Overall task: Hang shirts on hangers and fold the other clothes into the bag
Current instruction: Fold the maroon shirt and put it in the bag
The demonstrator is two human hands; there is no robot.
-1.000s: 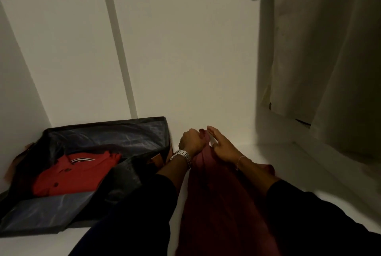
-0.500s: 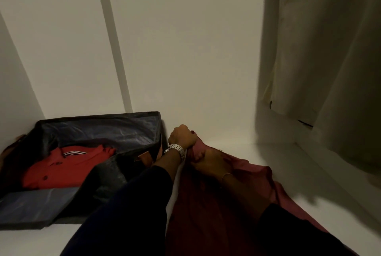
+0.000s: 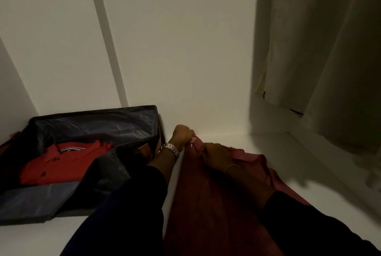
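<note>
Working from our sleeves outward, we see the dark maroon cloth garment [image 3: 208,210] spread along the white shelf floor [image 3: 237,144] under both forearms, its far end gathered where our hands meet. The left hand [image 3: 182,135], with a silver metal wristwatch [image 3: 170,149] at the wrist, has its grip curled tight round that far edge. The right hand [image 3: 214,154], with a thin bracelet [image 3: 232,166] at the wrist, lies just right of it on the cloth, fingers bent into the fabric and apparently pinching it, though the dim light leaves the exact hold unclear. We judge this to be the middle of a fold: the garment is still long and loose, with a flap trailing off to the right of the right hand, so it needs more folds before it can be packed.

Left of the left hand sits the open dark blue fabric bag [image 3: 92,123], its lid raised at the back. Inside lies a folded bright red polo shirt with a striped collar [image 3: 61,163], so at least one piece is already packed.

Farther off, above and right of both hands, a pale cream garment [image 3: 321,53] hangs, suggesting some hanging is done; its hanger is out of view. Whether more clothes wait, we cannot tell.
</note>
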